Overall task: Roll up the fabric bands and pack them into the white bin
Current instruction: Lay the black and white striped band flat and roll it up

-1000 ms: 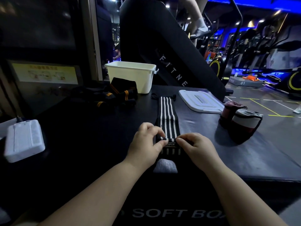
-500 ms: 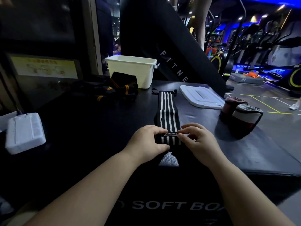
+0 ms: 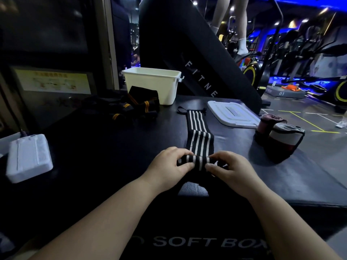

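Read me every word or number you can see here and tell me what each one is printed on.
"SOFT BOX": front face of the black padded box, partly cut off.
"FITNE": slanted black machine panel, the rest hidden.
"01": grey platform on the floor.
Yellow poster: too blurred to read.
Striped band: small tag, unreadable.

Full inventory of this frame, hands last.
striped band: 1, black with white stripes, centre of the box top, near end rolled
white bin: 1, far side, open
bin lid: 1, white, right of the striped band
loose bands: a pile, count unclear, black with orange stripes, in front of the bin
rolled bands: 2, dark red and grey-white, right edge
white case: 1, left edge
soft box: 1, black, holds everything
left hand: on the roll's left end
right hand: on the roll's right end
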Demonstrator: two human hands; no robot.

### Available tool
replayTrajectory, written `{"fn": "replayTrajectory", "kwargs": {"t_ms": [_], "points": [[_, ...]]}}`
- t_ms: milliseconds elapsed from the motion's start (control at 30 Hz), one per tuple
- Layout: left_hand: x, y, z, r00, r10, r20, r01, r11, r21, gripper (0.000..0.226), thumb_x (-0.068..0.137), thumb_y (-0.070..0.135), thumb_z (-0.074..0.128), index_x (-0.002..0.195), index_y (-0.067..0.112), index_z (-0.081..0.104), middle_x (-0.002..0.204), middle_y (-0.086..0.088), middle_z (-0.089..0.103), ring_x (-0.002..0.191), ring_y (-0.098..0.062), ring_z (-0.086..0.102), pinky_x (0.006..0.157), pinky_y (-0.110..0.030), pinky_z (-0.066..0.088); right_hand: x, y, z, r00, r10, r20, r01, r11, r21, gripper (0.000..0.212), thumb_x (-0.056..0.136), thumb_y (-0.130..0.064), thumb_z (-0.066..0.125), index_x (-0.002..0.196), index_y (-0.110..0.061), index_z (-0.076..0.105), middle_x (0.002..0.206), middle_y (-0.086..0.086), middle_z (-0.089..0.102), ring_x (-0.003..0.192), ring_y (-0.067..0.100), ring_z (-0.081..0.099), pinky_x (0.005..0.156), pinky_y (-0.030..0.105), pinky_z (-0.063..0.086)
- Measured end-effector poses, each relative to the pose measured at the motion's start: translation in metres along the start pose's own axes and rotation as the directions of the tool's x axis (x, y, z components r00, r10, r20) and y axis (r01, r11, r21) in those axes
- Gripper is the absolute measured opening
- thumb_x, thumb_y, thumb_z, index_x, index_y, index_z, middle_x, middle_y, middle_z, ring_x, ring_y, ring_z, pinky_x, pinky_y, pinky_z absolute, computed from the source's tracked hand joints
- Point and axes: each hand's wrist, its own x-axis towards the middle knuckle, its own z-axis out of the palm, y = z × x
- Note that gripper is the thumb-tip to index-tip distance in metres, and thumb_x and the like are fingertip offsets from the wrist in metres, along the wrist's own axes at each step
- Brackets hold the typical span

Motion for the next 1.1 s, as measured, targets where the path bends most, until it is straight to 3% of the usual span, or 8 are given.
{"fn": "replayTrajectory", "kwargs": {"t_ms": [100,267,567,767,867,967,1033,1100], "points": [[-0.0017,0.0023,0.0003,1.000,-0.025,-0.016,0.024,0.998,-0.050,0.027,0.090,0.036,0.064,0.117,0.030,0.061,0.107,0.013,0.058,0.102,-0.006,0.053,0.091,-0.021,0.041,-0.0001,-0.0011,-0.0001,1.000,-0.007,-0.017,0.007,1.000,-0.021,0.010,0.083,-0.033,0.072,0.089,-0.025,0.073,0.078,-0.011,0.067,0.076,0.005,0.062,0.072,0.027,0.049],[-0.0014,0.0036,0.0014,0.998,-0.050,0.039,0.053,0.996,-0.067,0.024,0.093,0.044,0.056,0.112,0.030,0.061,0.100,0.016,0.060,0.096,-0.005,0.057,0.091,-0.033,0.048,-0.0011,-0.0011,-0.0013,1.000,0.003,-0.017,-0.003,1.000,-0.013,0.016,0.088,-0.033,0.068,0.079,-0.020,0.069,0.072,-0.003,0.065,0.072,0.009,0.060,0.070,0.032,0.047],[-0.0023,0.0045,0.0003,0.995,-0.072,0.065,0.081,0.985,-0.153,0.014,0.093,0.045,0.057,0.106,0.040,0.054,0.092,0.014,0.058,0.090,0.000,0.057,0.083,-0.023,0.047,-0.0010,-0.0010,-0.0028,0.999,0.047,-0.009,-0.047,0.998,0.043,0.022,0.087,-0.037,0.068,0.067,-0.029,0.062,0.077,-0.007,0.060,0.079,0.005,0.058,0.074,0.028,0.046],[-0.0025,0.0009,0.0028,0.992,-0.081,0.101,0.100,0.973,-0.206,0.010,0.091,0.052,0.054,0.093,0.044,0.060,0.086,0.011,0.065,0.087,-0.010,0.062,0.088,-0.041,0.053,-0.0005,-0.0003,-0.0008,0.999,0.040,0.014,-0.040,0.999,0.020,0.040,0.091,-0.036,0.064,0.055,-0.021,0.055,0.063,-0.004,0.055,0.067,0.010,0.056,0.069,0.036,0.045],[-0.0008,-0.0015,0.0074,0.998,-0.053,-0.019,0.050,0.988,-0.143,0.006,0.089,0.049,0.061,0.092,0.043,0.063,0.100,0.017,0.057,0.096,-0.006,0.053,0.093,-0.037,0.048,0.0003,0.0003,-0.0006,0.998,0.055,0.008,-0.055,0.998,0.028,0.040,0.090,-0.038,0.064,0.054,-0.022,0.056,0.061,-0.005,0.056,0.066,0.011,0.057,0.069,0.037,0.046],[-0.0031,-0.0023,0.0095,0.979,0.060,-0.194,-0.085,0.989,-0.121,0.021,0.084,0.038,0.071,0.103,0.032,0.065,0.110,0.018,0.051,0.099,-0.004,0.048,0.092,-0.025,0.041,0.0012,-0.0027,0.0004,0.997,0.076,-0.005,-0.076,0.997,0.013,0.042,0.090,-0.039,0.064,0.053,-0.021,0.055,0.060,-0.005,0.056,0.066,0.011,0.057,0.068,0.035,0.045],[-0.0061,-0.0020,0.0079,0.970,0.133,-0.205,-0.166,0.973,-0.157,0.013,0.082,0.031,0.071,0.095,0.032,0.067,0.098,0.019,0.059,0.091,0.000,0.054,0.082,-0.022,0.044,0.0015,-0.0032,0.0013,0.997,0.080,-0.007,-0.080,0.997,-0.012,0.041,0.091,-0.039,0.063,0.057,-0.015,0.060,0.063,-0.002,0.058,0.068,0.013,0.058,0.070,0.036,0.045],[-0.0091,-0.0013,0.0050,0.985,0.113,-0.133,-0.138,0.971,-0.194,0.016,0.082,0.028,0.074,0.091,0.039,0.068,0.095,0.025,0.061,0.091,0.003,0.056,0.081,-0.020,0.046,0.0020,-0.0022,0.0022,0.997,0.076,-0.010,-0.076,0.997,-0.033,0.040,0.091,-0.040,0.062,0.063,-0.011,0.065,0.069,0.000,0.061,0.073,0.014,0.060,0.073,0.038,0.047]]}}
